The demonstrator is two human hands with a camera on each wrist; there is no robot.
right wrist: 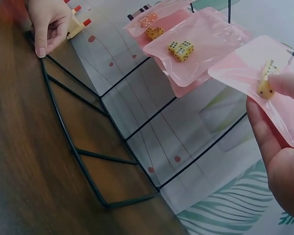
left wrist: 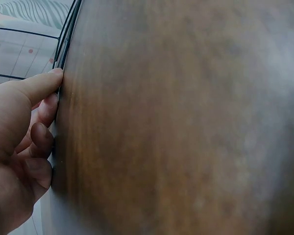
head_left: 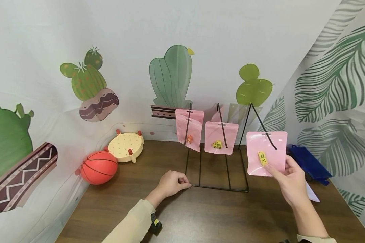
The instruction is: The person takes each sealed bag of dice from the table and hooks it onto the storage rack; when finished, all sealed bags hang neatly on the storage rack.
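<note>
A black wire rack (head_left: 219, 188) with slanted hooks stands on the table. At its front left corner, my left hand (head_left: 171, 184) pinches the base wire, thumb on top. My right hand (head_left: 295, 182) holds a pink zip bag (head_left: 270, 146) by its lower right part, thumb in front and fingers behind. Yellow dice (head_left: 262, 158) show inside, right at the thumb tip. The right hook passes through the slot at this bag's top. Another pink bag (head_left: 222, 131) with yellow dice hangs from the middle hook, and pink bags (head_left: 190, 126) with orange dice hang from the left one.
To the left lie a red basketball (head_left: 99, 167) and a cream round board (head_left: 126, 146) with red-tipped pegs. A dark blue pouch (head_left: 310, 163) and a white sheet (head_left: 311, 192) are at the right. Behind the rack hangs a cactus-print cloth (head_left: 134, 33).
</note>
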